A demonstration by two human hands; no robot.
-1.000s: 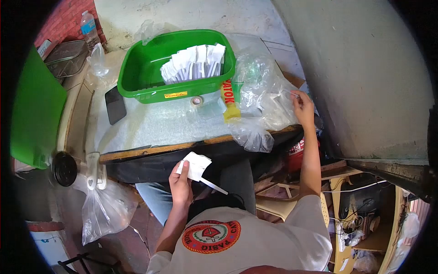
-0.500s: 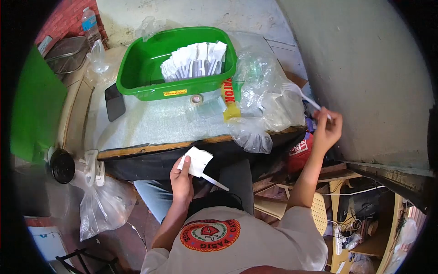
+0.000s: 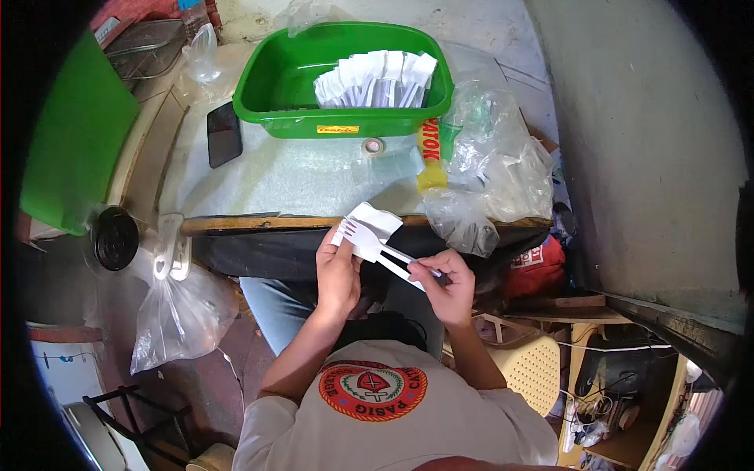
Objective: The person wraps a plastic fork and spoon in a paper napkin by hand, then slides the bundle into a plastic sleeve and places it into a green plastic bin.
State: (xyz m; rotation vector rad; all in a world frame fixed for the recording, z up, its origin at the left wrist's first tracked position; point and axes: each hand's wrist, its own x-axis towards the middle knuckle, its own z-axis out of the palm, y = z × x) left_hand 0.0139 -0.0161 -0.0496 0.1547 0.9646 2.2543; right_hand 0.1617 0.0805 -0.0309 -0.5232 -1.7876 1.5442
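Observation:
My left hand (image 3: 338, 271) holds a folded white paper napkin (image 3: 375, 224) with a white plastic utensil against it, just below the table's front edge. My right hand (image 3: 449, 284) grips the handle end of a white plastic fork (image 3: 363, 236) and lays it on the napkin, tines toward the left hand. Both hands meet over my lap. On the table behind stands a green plastic basin (image 3: 275, 98) with several wrapped napkin-and-utensil packs (image 3: 377, 78) lined up inside.
Clear plastic bags (image 3: 495, 169) of utensils lie at the table's right end. A yellow-and-red tube (image 3: 430, 153), a tape roll (image 3: 371, 146) and a black phone (image 3: 224, 133) rest on the table. A plastic bag (image 3: 181, 314) hangs at the left; a concrete wall stands on the right.
My right hand drew a fork from the plastic bags at the right and brought it down to the napkin in my left hand. The view shifted slightly rightward.

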